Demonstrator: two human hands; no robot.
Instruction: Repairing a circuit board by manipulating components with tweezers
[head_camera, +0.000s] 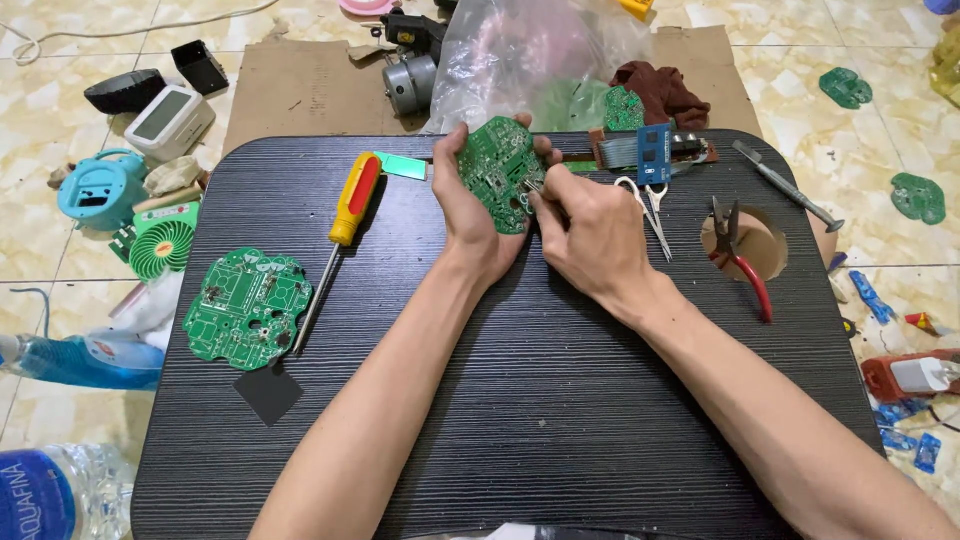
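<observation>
Left hand (470, 215) holds a green circuit board (497, 172) upright over the far middle of the dark table (560, 400), thumb on the near face, fingers curled round its top and far edge. The left grip is clenched on the board. Right hand (590, 235) is pinched onto a small metal tool (533, 188), too small to name for sure, its tip touching the lower right part of the board. That grip is clenched on the tool.

Step in hand, as I judge it: working at one spot on the board, prying or picking at a part there. Next move likely calls for a steady left hold so the board does not twist, and light, aimed pressure from the tool tip; a slip would run toward the left thumb.

Around the hands:
- Yellow-and-red screwdriver (345, 225) lies to the left, tip pointing at the near side.
- A second green circuit board (246, 308) lies flat at the left edge of the table, just beside the screwdriver tip.
- Scissors (648, 205) lie just right of the right hand.
- Red-handled pliers (740, 255) lie across a round hole in the table, well to the right.
- Blue part with a grey ribbon cable (640, 152) sits at the far edge.
- Floor clutter: small green fan (160, 240), clear plastic bag (530, 60), more green boards.
</observation>
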